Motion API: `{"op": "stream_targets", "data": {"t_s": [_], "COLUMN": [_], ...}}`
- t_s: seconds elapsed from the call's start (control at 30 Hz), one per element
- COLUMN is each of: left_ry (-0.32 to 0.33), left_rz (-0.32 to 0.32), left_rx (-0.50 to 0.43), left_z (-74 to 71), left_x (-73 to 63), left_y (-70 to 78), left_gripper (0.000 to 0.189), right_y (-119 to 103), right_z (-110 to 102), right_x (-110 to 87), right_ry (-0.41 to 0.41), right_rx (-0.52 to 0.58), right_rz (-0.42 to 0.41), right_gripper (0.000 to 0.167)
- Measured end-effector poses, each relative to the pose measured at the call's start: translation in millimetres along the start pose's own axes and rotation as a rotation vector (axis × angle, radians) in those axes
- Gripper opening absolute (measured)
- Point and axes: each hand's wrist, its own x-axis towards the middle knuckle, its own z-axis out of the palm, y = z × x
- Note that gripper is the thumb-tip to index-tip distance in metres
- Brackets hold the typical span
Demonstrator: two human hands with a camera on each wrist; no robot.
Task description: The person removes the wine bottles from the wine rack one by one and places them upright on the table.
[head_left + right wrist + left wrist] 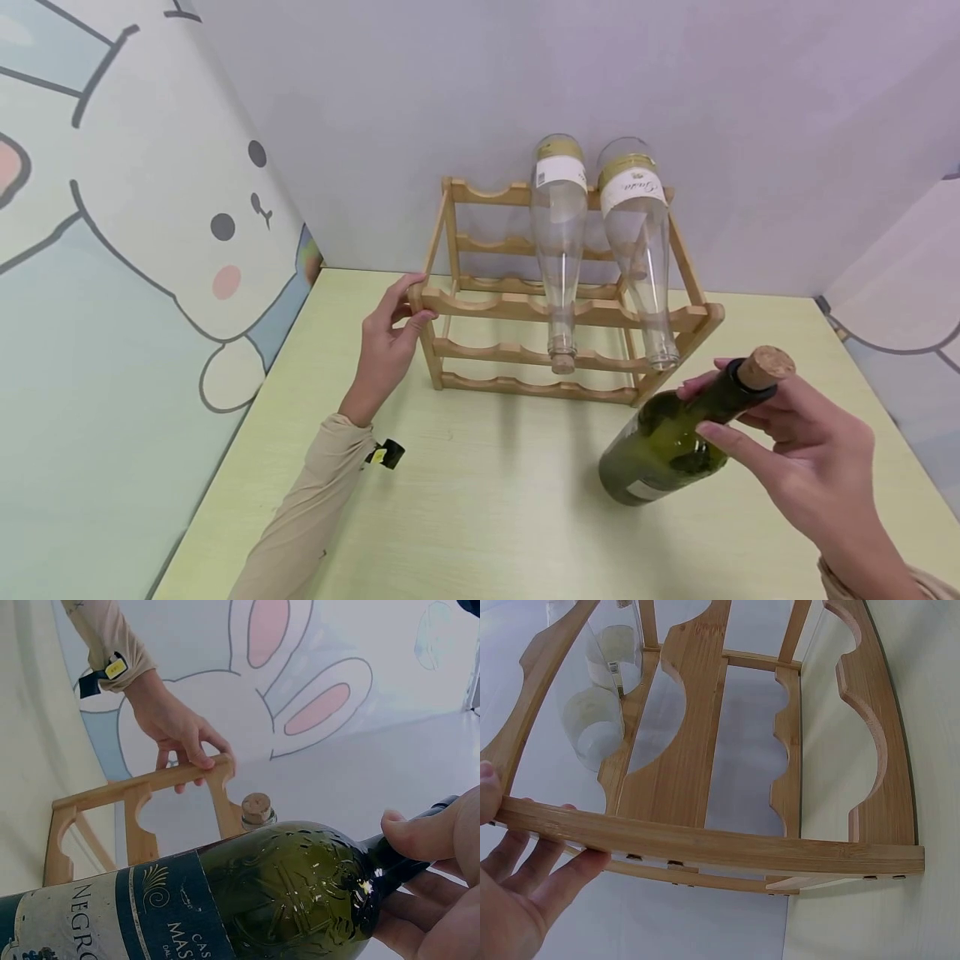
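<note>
My right hand (pixel 821 458) grips a green wine bottle (pixel 667 446) by its neck, fingers on one side and thumb on the other. A cork (pixel 768 367) plugs its mouth, and the bottle tilts, base down and to the left, in front of the rack's right side. In the right wrist view, its dark and pale label (pixel 161 907) shows. My left hand (pixel 386 333) holds the upper left front corner of a wooden wine rack (pixel 495 307), thumb and fingers around the side bar (pixel 705 844). Two clear bottles (pixel 558 225) lie on the rack's top tier, necks toward me.
The rack stands on a pale yellow-green table (pixel 465 492), close to a plain back wall (pixel 375 125). A cartoon-painted wall (pixel 150 217) borders the left side. A black strap with a yellow tag (pixel 386 454) is on my left wrist.
</note>
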Motion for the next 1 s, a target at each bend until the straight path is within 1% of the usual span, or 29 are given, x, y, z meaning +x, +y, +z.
{"op": "stream_targets", "data": {"t_s": [0.17,0.43,0.6,0.83,0.93,1.0], "left_ry": [0.000,0.004,0.004,0.001,0.001,0.002], "left_rz": [0.006,0.009,0.016,0.021,0.021,0.023], "left_rx": [-0.002,0.010,0.011,0.008,0.004,0.003], "left_z": [0.3,0.2,0.0,0.1,0.1,0.3], "left_x": [-0.3,-0.3,-0.4,-0.1,-0.4,-0.4], "left_y": [-0.6,0.0,-0.7,-1.5,-1.7,-2.1], "left_gripper": [0.040,0.041,0.041,0.041,0.040,0.040], "right_y": [-1.2,2.4,4.2,3.4,5.8,7.8], "right_z": [-8.4,-22.2,-30.0,-41.3,-46.0,-49.5], "right_x": [0.6,3.5,6.2,9.9,12.2,13.5], "right_ry": [0.020,0.060,0.081,0.106,0.113,0.119], "right_rx": [-0.029,-0.071,-0.064,-0.146,-0.145,-0.119], "right_rz": [0.025,0.033,0.070,0.142,0.142,0.139], "right_gripper": [0.053,0.049,0.049,0.049,0.049,0.050]}}
